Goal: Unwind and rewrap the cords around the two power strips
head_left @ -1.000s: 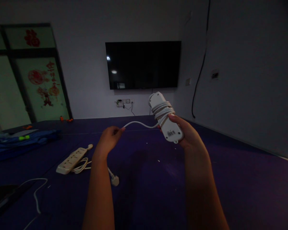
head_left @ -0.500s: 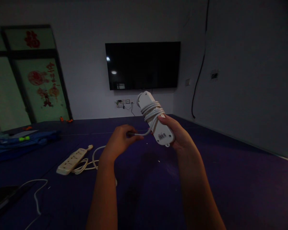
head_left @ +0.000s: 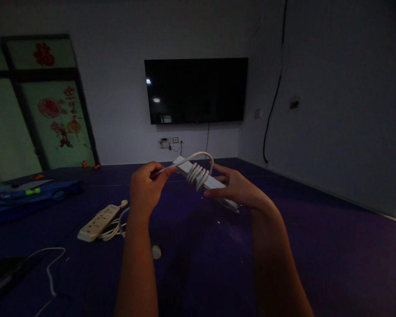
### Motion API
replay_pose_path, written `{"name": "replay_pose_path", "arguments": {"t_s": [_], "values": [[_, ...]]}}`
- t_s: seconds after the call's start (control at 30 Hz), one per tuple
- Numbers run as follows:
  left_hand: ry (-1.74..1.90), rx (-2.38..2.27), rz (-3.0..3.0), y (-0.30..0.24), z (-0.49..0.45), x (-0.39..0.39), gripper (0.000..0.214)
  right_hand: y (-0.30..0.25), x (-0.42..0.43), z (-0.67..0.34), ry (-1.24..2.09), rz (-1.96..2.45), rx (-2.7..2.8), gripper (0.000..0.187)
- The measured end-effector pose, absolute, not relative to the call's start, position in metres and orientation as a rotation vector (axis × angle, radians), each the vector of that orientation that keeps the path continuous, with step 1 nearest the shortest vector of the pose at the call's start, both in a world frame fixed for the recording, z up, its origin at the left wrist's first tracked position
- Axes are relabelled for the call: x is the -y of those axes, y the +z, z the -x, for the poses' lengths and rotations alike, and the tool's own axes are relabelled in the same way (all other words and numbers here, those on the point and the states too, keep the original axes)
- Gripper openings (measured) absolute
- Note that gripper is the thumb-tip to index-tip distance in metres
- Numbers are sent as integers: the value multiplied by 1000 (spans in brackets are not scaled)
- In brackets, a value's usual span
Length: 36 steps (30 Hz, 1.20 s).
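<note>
My right hand [head_left: 237, 190] grips a white power strip [head_left: 188, 167], now tilted almost flat, with several turns of its white cord [head_left: 198, 174] wound round the middle. My left hand [head_left: 145, 188] pinches the loose part of that cord, which arches over the strip in a loop. The rest of the cord drops behind my left forearm to a white plug [head_left: 156, 252] lying on the purple floor.
A second, cream power strip [head_left: 98, 222] with a bundled cord lies on the purple floor [head_left: 317, 246] at the left. A thin white cable [head_left: 49, 264] and a dark object sit at the lower left. Blue fabric [head_left: 29, 193] lies far left. A wall-mounted TV [head_left: 196, 90] hangs ahead.
My right hand has tipped the strip from upright to nearly flat and moved it left. My left hand has risen and carried the cord over the strip in a loop.
</note>
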<state>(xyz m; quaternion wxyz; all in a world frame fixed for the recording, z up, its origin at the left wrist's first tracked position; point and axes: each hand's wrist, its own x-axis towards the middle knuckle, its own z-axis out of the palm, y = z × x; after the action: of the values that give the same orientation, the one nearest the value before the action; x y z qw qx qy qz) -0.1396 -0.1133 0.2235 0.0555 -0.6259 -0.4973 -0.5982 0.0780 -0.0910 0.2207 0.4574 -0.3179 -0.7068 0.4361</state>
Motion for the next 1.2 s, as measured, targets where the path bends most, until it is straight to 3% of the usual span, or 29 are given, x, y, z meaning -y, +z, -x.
{"name": "replay_pose_path", "arguments": {"t_s": [0.27, 0.43, 0.73, 1.03, 1.2], "values": [[-1808, 1740, 1607, 217, 166, 104, 40, 219, 98, -82, 879, 772, 1943, 109], [-1656, 1977, 1747, 213, 177, 98, 42, 225, 99, -81, 926, 641, 1817, 98], [-1422, 2196, 2154, 206, 171, 89, 39, 229, 90, -81, 1008, 652, 1393, 57], [-1424, 2083, 2227, 208, 146, 91, 49, 228, 85, -82, 1054, 731, 1323, 49], [-1448, 1923, 2321, 212, 126, 93, 44, 230, 91, -77, 1096, 702, 1353, 56]]}}
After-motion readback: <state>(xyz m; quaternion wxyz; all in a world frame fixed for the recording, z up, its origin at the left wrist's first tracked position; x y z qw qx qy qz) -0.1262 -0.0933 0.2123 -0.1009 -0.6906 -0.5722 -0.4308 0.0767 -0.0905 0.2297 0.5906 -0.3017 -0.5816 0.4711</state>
